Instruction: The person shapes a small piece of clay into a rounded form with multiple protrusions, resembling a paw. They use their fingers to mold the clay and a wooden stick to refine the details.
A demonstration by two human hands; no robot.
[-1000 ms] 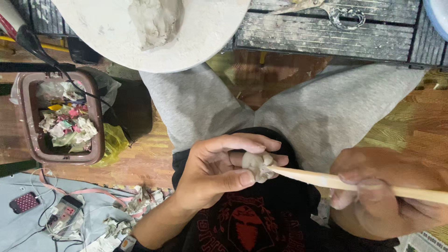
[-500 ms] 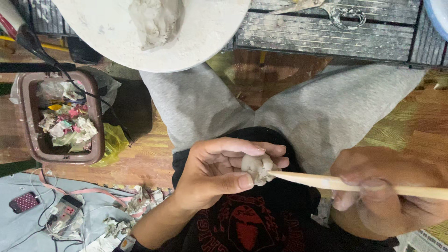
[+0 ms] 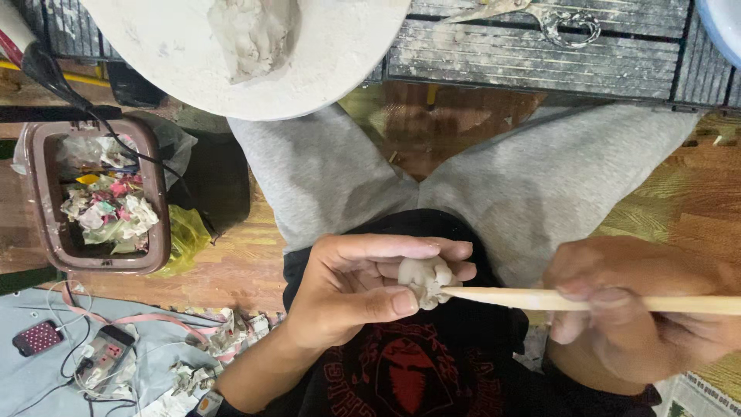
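My left hand pinches a small pale clay lump between thumb and fingertips, over my lap. My right hand grips a long wooden stick that lies almost level, and its pointed tip touches the right side of the clay lump. Both hands hover above my black shirt and grey trousers.
A white round board with a mound of grey clay juts out at top. A dusty grey bench with scissors lies behind. A brown bin full of crumpled paper stands left. Cables and small devices lie bottom left.
The clay lump has turned slightly in my left fingers and the stick tip has stayed against it. Both hands have barely shifted.
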